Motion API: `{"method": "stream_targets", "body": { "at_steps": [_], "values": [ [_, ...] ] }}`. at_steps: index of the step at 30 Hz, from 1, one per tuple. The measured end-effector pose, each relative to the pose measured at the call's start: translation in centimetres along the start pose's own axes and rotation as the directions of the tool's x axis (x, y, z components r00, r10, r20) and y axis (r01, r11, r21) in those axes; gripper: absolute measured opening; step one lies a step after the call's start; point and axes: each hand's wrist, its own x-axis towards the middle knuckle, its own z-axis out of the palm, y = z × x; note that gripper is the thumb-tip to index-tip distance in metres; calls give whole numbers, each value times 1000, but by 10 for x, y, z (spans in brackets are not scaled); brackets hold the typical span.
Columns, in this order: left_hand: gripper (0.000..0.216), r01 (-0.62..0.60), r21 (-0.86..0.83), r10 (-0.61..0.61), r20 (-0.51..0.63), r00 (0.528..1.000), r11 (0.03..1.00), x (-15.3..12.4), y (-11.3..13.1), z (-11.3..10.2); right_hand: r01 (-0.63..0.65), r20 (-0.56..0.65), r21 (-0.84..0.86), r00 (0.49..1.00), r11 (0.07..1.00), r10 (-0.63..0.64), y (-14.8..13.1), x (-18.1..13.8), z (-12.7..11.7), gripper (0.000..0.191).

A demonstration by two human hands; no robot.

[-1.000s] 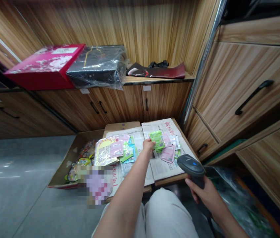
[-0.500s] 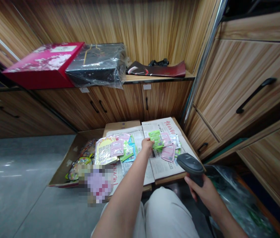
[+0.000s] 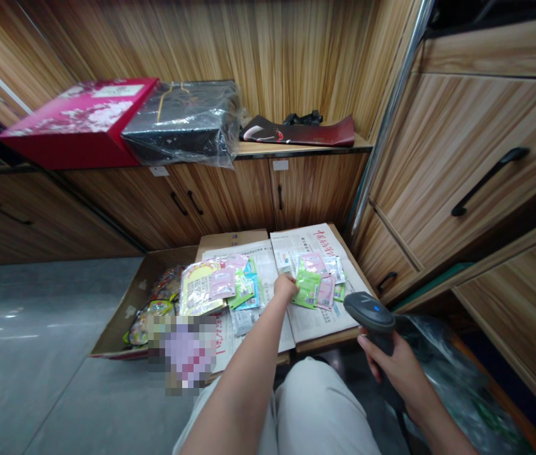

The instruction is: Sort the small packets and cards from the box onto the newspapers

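My left hand (image 3: 286, 287) is closed at the left edge of a green packet (image 3: 306, 289), which lies over the right-hand pile. Pink packets (image 3: 326, 292) and a whitish packet (image 3: 337, 268) show around it, on spread newspaper (image 3: 322, 325). In my right hand (image 3: 389, 360) is a dark handheld barcode scanner (image 3: 370, 311), gripped by its handle, with a blue light showing on top. Its head points toward the packets from their lower right. Left of my left hand lies another pile with a pink packet (image 3: 223, 284), a green one and a blue one (image 3: 251, 292).
An open cardboard box (image 3: 121, 322) with wrapped goods stands at the left. Behind are wooden cabinets (image 3: 230, 196) and a shelf with a pink box (image 3: 83, 126) and a plastic-wrapped black box (image 3: 182, 120). Clear plastic bagging (image 3: 462, 385) lies at the right.
The green packet and my left hand have moved down, toward me, over the pink packets. A blue light now shows on the scanner, which has shifted slightly right.
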Motion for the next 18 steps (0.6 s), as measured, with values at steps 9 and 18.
{"method": "stream_targets", "body": {
  "at_steps": [9, 18],
  "values": [
    [18, -98, 283, 98, 15, 995, 954, -13, 7, 14, 8, 7, -14, 1000, 1000, -8, 3, 2, -5, 47],
    [40, -142, 232, 135, 43, 990, 962, -14, 5, 26, -11, -16, -11, 1000, 1000, 11, 2, -1, -5, 49]
  ]
}}
